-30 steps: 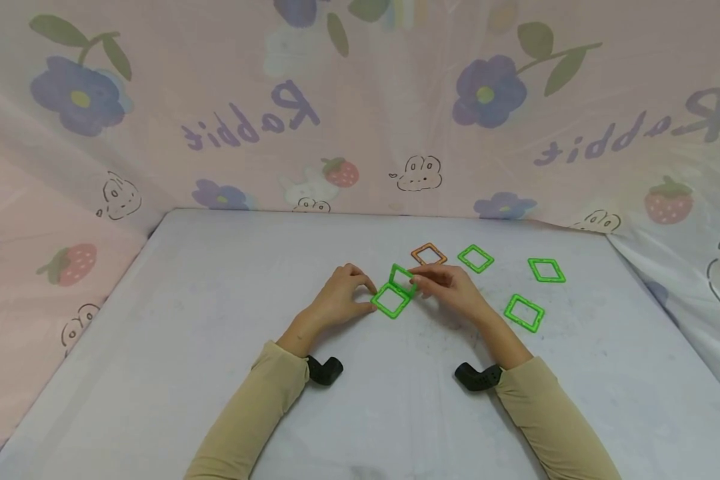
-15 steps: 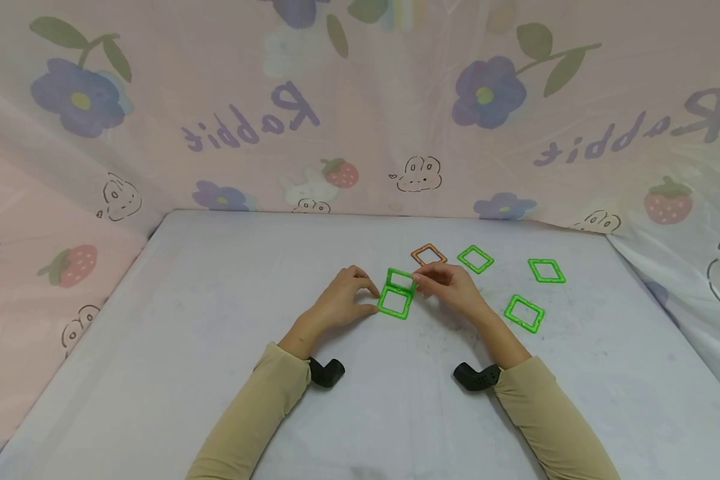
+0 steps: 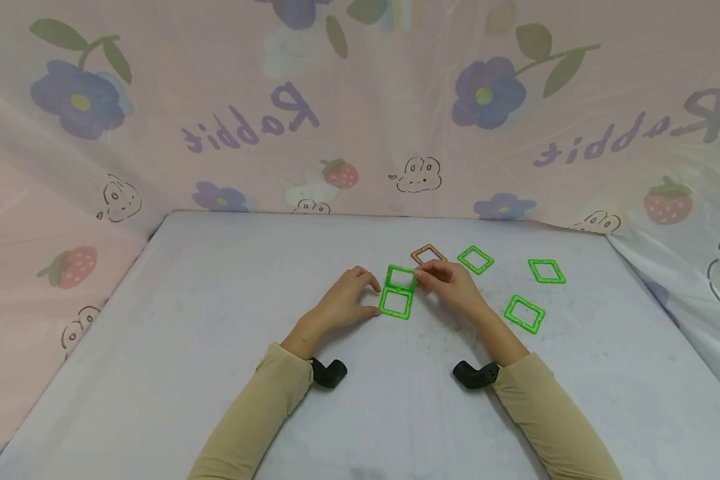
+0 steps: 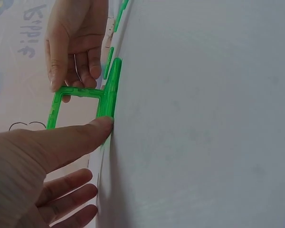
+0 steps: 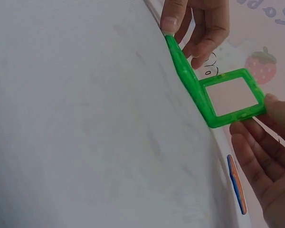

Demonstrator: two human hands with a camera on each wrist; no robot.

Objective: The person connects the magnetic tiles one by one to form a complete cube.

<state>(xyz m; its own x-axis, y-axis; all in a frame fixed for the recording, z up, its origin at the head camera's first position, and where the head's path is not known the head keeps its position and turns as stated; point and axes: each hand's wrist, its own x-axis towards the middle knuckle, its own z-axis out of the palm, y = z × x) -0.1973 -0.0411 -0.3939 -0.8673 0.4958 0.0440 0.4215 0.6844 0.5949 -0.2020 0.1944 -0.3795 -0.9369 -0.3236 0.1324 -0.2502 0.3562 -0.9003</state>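
Note:
Two green square magnetic tiles meet along one edge in the middle of the table. The nearer flat tile lies on the cloth, while the raised tile stands up from its far edge. My right hand pinches the raised tile's outer side between thumb and fingers. My left hand is at the flat tile's left side, its thumb touching the near corner. In the left wrist view, the other visible left fingers are spread and apart from the tile.
An orange tile lies behind my right hand, which partly covers it. Further right lie a green tile, a second green tile and a third green tile. A printed cloth hangs behind the table.
The joined tiles have turned so that their sides run nearly straight away from me, and shifted slightly right. The left hand has moved slightly right, its thumb staying at the flat tile.

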